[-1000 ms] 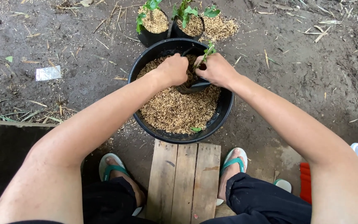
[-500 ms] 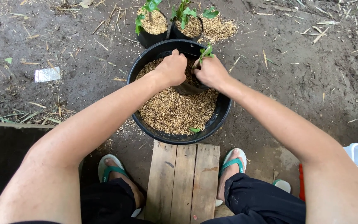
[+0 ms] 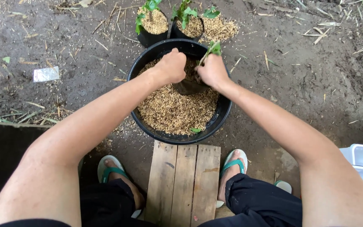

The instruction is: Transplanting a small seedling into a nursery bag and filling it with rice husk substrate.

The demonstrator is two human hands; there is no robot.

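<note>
While both hands work at the far side of the large black tub (image 3: pixel 225 110), the small black grow bag (image 3: pixel 188 87) sits half sunk in the rice husks (image 3: pixel 177 110) that fill the tub, between the two wrists. The right hand (image 3: pixel 212 71) is closed around the stem of a seedling (image 3: pixel 213 47), whose green leaves stick up just past the knuckles, holding it upright over the bag's mouth. The left hand (image 3: pixel 171 66) is curled into a loose fist at the bag's left rim; it seems to be pressing or dropping husk in, but the fingers hide whatever is inside, so I cannot tell if it grips anything. To do this well, I judge the stem should stay centred and vertical with a light pinch, while the other hand packs filling evenly around it, firming gently so the bag does not tip. Beyond the tub stand two filled bags (image 3: pixel 153 25) with seedlings, touching its far rim, and a loose pile of husks (image 3: pixel 220 27) lies on the soil to their right. Nearest, a wooden plank stool (image 3: pixel 183 180) sits between sandalled feet.
</note>
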